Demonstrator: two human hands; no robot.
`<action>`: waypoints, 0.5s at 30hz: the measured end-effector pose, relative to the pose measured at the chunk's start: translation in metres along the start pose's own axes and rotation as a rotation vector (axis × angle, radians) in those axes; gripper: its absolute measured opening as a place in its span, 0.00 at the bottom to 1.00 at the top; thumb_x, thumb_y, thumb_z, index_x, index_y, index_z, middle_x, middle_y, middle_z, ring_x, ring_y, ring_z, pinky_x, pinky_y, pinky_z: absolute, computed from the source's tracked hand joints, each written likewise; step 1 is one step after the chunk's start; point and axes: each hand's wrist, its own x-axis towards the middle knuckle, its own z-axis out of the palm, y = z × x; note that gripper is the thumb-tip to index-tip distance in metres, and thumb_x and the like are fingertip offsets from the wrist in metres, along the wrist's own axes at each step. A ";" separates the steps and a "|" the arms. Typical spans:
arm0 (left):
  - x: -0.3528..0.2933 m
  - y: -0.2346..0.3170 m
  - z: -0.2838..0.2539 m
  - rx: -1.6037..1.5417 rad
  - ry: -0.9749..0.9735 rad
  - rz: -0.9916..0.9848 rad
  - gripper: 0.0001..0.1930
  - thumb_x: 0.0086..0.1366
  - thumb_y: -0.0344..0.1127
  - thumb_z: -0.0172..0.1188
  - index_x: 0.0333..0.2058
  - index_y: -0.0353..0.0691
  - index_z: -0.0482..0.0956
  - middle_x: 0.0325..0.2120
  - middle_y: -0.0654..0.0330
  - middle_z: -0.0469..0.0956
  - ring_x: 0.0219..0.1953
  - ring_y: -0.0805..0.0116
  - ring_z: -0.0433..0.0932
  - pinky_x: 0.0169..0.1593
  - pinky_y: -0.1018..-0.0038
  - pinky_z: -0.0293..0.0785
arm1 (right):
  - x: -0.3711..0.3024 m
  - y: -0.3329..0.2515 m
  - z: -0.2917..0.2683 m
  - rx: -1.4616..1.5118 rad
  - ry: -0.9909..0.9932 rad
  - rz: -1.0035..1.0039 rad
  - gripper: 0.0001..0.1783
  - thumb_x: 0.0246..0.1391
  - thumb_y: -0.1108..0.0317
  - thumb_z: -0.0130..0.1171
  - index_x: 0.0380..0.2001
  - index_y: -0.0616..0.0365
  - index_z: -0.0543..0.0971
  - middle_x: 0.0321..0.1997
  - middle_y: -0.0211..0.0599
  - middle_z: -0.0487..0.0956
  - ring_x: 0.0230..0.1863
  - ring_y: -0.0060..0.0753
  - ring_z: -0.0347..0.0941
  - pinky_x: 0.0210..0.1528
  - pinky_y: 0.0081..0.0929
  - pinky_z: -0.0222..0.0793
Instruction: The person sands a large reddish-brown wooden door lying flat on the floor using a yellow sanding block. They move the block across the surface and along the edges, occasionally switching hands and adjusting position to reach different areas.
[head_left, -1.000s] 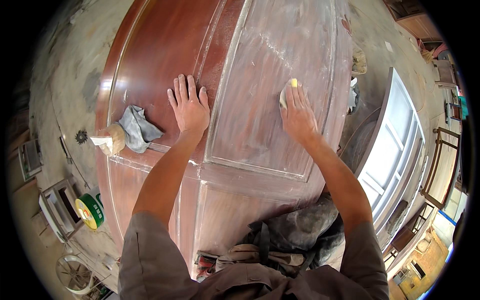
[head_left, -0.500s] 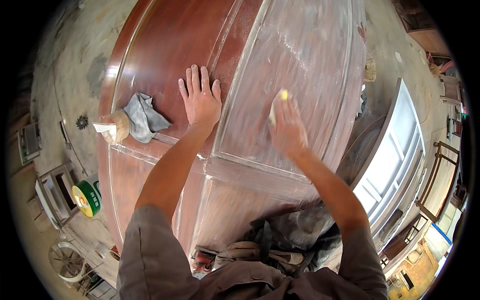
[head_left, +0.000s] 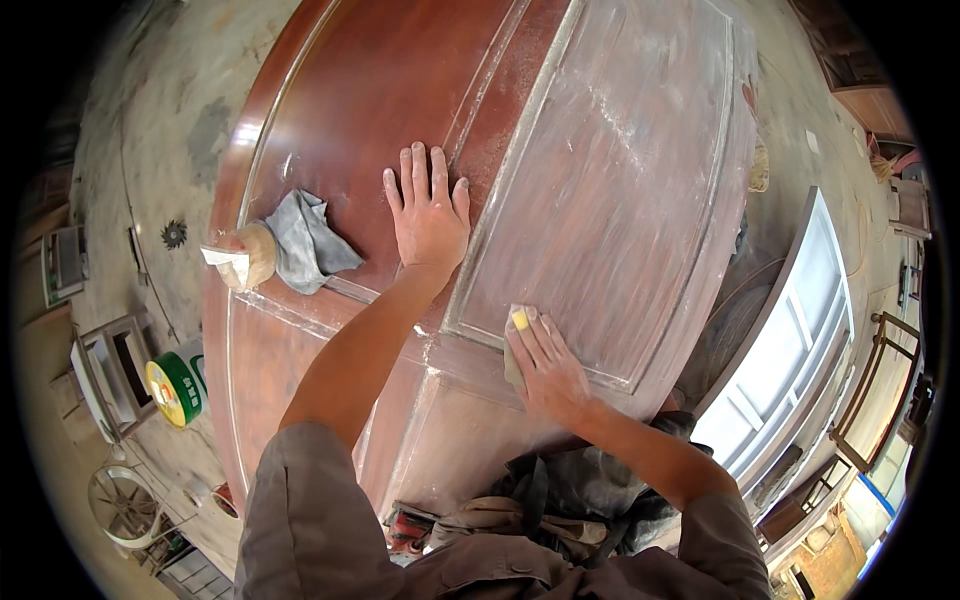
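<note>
A large reddish-brown wooden door (head_left: 640, 130) lies in front of me, glossy on its left panel and whitened with dust on its right one. My left hand (head_left: 432, 222) rests flat on the glossy part, fingers spread, beside the raised moulding. My right hand (head_left: 552, 375) presses a pale piece of sandpaper (head_left: 511, 362) against the dusty wood at the near end of the right panel. Only the sandpaper's left edge shows past the fingers. One of those fingertips has a yellow wrap. Left of my left hand lies a crumpled grey cloth (head_left: 308, 240), next to a tan roll (head_left: 250, 257) with a white edge.
A green and yellow bucket (head_left: 176, 388) stands on the floor at the left, near a wheel-like round thing (head_left: 127, 505). White framed panels (head_left: 775, 345) lean at the right. Dark bags (head_left: 590, 480) and a red tool (head_left: 408, 530) are close to my body.
My right hand has slid toward me and slightly left with the sandpaper, down to the panel's near edge. My left hand keeps its place on the door; the whole view has shifted a little.
</note>
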 end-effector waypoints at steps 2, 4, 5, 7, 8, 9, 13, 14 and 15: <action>0.005 -0.002 -0.001 0.002 0.007 -0.002 0.29 0.79 0.45 0.47 0.71 0.35 0.65 0.73 0.44 0.62 0.78 0.47 0.54 0.78 0.45 0.43 | -0.004 0.002 -0.006 0.074 -0.005 -0.120 0.42 0.62 0.58 0.61 0.71 0.74 0.62 0.75 0.63 0.65 0.78 0.60 0.58 0.80 0.53 0.53; 0.000 -0.003 -0.003 -0.018 0.012 -0.007 0.29 0.78 0.45 0.48 0.71 0.35 0.65 0.73 0.44 0.61 0.77 0.47 0.54 0.78 0.45 0.44 | 0.053 0.058 -0.023 -0.023 0.145 0.039 0.43 0.61 0.58 0.62 0.72 0.74 0.62 0.75 0.62 0.64 0.78 0.59 0.57 0.81 0.52 0.51; 0.006 0.004 -0.001 -0.031 0.011 -0.003 0.29 0.78 0.45 0.48 0.71 0.35 0.65 0.73 0.44 0.62 0.77 0.47 0.54 0.78 0.44 0.44 | 0.091 0.100 -0.035 -0.107 0.235 0.105 0.42 0.62 0.59 0.60 0.71 0.75 0.62 0.77 0.62 0.62 0.78 0.60 0.57 0.81 0.52 0.49; 0.003 0.009 0.000 -0.037 -0.022 -0.011 0.29 0.78 0.45 0.48 0.70 0.34 0.65 0.73 0.44 0.62 0.77 0.47 0.54 0.78 0.44 0.45 | 0.105 0.108 -0.037 -0.222 0.234 0.167 0.40 0.64 0.60 0.58 0.71 0.76 0.62 0.77 0.61 0.62 0.79 0.59 0.56 0.82 0.51 0.48; 0.000 0.006 0.000 -0.030 -0.016 -0.005 0.29 0.78 0.45 0.48 0.70 0.34 0.66 0.73 0.44 0.62 0.77 0.47 0.55 0.78 0.44 0.45 | 0.102 0.080 -0.036 -0.265 0.164 0.163 0.39 0.65 0.59 0.57 0.71 0.75 0.62 0.76 0.61 0.63 0.79 0.58 0.56 0.82 0.51 0.48; -0.001 0.001 0.000 -0.010 -0.002 -0.002 0.29 0.78 0.45 0.49 0.70 0.34 0.66 0.72 0.44 0.62 0.77 0.46 0.55 0.78 0.44 0.45 | 0.098 0.052 -0.033 -0.304 0.104 0.147 0.39 0.66 0.59 0.56 0.72 0.73 0.62 0.76 0.61 0.64 0.79 0.56 0.56 0.82 0.50 0.48; 0.002 0.004 -0.001 -0.013 0.007 0.001 0.29 0.78 0.45 0.49 0.69 0.33 0.67 0.72 0.44 0.62 0.77 0.46 0.55 0.77 0.44 0.46 | 0.025 -0.009 0.007 0.020 0.022 -0.161 0.36 0.67 0.59 0.54 0.71 0.73 0.64 0.76 0.59 0.64 0.80 0.53 0.56 0.82 0.48 0.47; 0.001 0.003 -0.001 -0.020 0.027 0.005 0.28 0.78 0.45 0.49 0.69 0.33 0.67 0.72 0.43 0.63 0.77 0.46 0.55 0.77 0.44 0.46 | 0.019 -0.008 0.009 0.023 0.008 -0.233 0.36 0.67 0.59 0.54 0.71 0.73 0.64 0.76 0.59 0.64 0.80 0.53 0.56 0.82 0.48 0.47; -0.001 -0.002 -0.002 -0.011 0.023 0.002 0.28 0.78 0.45 0.49 0.69 0.33 0.67 0.72 0.44 0.63 0.77 0.46 0.55 0.77 0.44 0.46 | 0.037 0.010 0.003 -0.023 0.067 -0.156 0.36 0.67 0.59 0.54 0.71 0.73 0.64 0.76 0.59 0.64 0.80 0.53 0.56 0.82 0.48 0.47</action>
